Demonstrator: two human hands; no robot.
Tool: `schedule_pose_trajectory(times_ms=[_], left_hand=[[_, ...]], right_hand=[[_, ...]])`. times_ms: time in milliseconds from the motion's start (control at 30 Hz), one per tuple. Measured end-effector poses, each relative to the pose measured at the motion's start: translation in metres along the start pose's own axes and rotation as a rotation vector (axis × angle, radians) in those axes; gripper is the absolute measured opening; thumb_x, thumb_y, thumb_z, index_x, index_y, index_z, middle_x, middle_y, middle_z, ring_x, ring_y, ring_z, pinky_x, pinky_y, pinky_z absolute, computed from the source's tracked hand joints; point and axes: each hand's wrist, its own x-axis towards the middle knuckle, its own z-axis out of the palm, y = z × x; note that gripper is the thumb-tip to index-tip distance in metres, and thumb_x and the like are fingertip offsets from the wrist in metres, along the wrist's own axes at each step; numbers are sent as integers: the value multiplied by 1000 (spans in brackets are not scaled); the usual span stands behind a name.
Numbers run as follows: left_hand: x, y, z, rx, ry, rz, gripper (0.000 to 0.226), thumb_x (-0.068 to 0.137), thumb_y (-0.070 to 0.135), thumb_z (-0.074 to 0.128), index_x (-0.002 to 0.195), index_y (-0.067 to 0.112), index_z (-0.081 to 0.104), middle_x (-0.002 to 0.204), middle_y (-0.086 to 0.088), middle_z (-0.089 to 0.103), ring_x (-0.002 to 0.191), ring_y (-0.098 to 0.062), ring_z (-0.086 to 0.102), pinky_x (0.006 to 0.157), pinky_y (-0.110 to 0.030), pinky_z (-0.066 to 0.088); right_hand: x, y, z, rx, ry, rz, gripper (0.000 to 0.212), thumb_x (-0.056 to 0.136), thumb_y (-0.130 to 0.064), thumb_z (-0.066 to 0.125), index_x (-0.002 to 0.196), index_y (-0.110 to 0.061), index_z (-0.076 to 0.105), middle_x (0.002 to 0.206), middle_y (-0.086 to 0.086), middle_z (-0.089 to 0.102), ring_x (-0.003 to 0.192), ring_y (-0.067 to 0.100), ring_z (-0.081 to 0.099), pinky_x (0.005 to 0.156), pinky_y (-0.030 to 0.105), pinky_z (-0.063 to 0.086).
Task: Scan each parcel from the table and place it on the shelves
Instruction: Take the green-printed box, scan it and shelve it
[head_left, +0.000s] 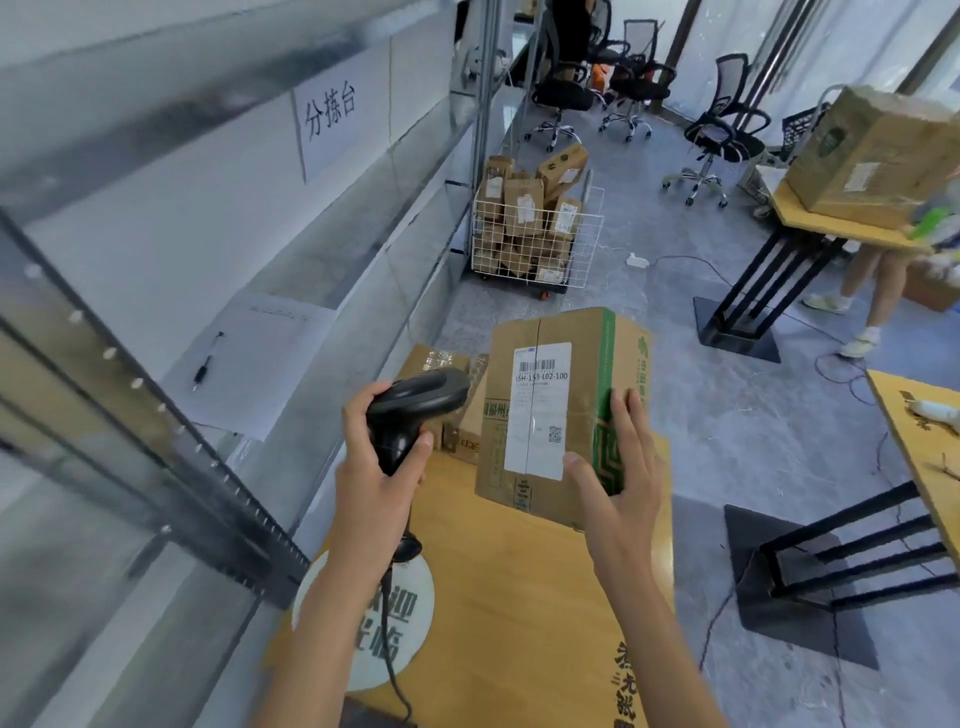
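tilting a tall brown cardboard parcel (561, 415) upright above the wooden counter (519, 597), the right hand (618, 467) clasps its green-printed edge while the left hand (379, 457) grips a black handheld scanner (415, 405) just left of the white label (540, 410).

Brown cardboard parcel (561, 415): green band down one edge, green maze-like pattern low on side, white label with black barcode and print. Black plastic handheld scanner (410, 410), black cable. Light wood tabletop (509, 623): white round patch with green characters, dark characters near right edge. Grey metal shelving (171, 322), white paper sign with black characters. White wire cart (537, 249) of brown cardboard boxes, white labels. Black mesh office chairs (722, 130). Grey mottled floor (727, 415). Black metal table legs (769, 280).
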Motion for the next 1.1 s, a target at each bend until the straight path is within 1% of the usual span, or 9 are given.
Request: schedule_pose_trajectory(times_ms=[133,300,433,533,600,700,833,967,1100], left_hand=[[-40,1,-21,56,153,-21,63,96,15,68,120,65,39,98,32,63,67,-11,70,64,-19,57],[-114,-1,-45,22,378,-96,59,96,12,69,126,56,43,105,35,63,78,-19,75,78,-42,60],[-188,8,-63,82,549,-100,63,94,10,70,129,55,43,112,35,61,92,-6,71,79,-24,58],[-240,18,-76,90,672,-158,65,93,8,72,128,54,43,111,35,60,100,-5,67,86,-45,60],[-272,26,-87,117,751,-164,65,92,6,72,131,49,43,114,33,60,106,-6,65,90,-48,59],[-311,36,-106,116,892,-145,63,93,4,70,130,48,45,112,29,63,94,-6,70,86,-38,62],[-347,40,-133,41,1033,-151,63,94,4,69,124,54,46,109,28,66,94,-24,75,79,-31,62],[-374,46,-157,89,1111,-130,65,94,4,68,120,58,45,106,40,60,100,5,66,70,-16,58],[-410,45,-197,87,1210,-134,61,95,7,69,122,55,43,102,40,61,92,3,68,71,-22,60]], right_hand=[[-17,-10,4,117,-130,-32,75,78,-39,62,148,-51,37,158,-32,28,145,-2,26,117,55,33],[-60,-19,2,297,-339,-29,74,78,-40,64,149,-47,40,157,-33,29,149,-2,24,117,57,32],[-104,-26,-6,379,-526,-31,74,79,-39,64,150,-47,41,155,-37,29,147,-7,23,118,54,33],[-133,-29,-11,427,-674,-14,72,81,-36,64,148,-51,41,155,-38,29,145,-9,25,117,51,37],[-153,-35,-10,471,-767,-4,71,83,-31,64,147,-52,42,156,-35,31,146,-6,27,116,52,37],[-185,-54,-3,541,-883,29,71,79,-36,66,146,-50,45,155,-28,37,145,1,35,115,53,39],[-230,-78,6,613,-1056,130,71,69,-47,68,137,-59,50,151,-15,50,138,15,48,108,55,46],[-271,-95,18,627,-1158,126,77,69,-46,70,143,-51,48,153,-13,48,141,16,45,110,56,43],[-321,-118,42,634,-1257,166,72,75,-31,69,142,-49,50,152,-11,50,137,17,50,106,53,49]])
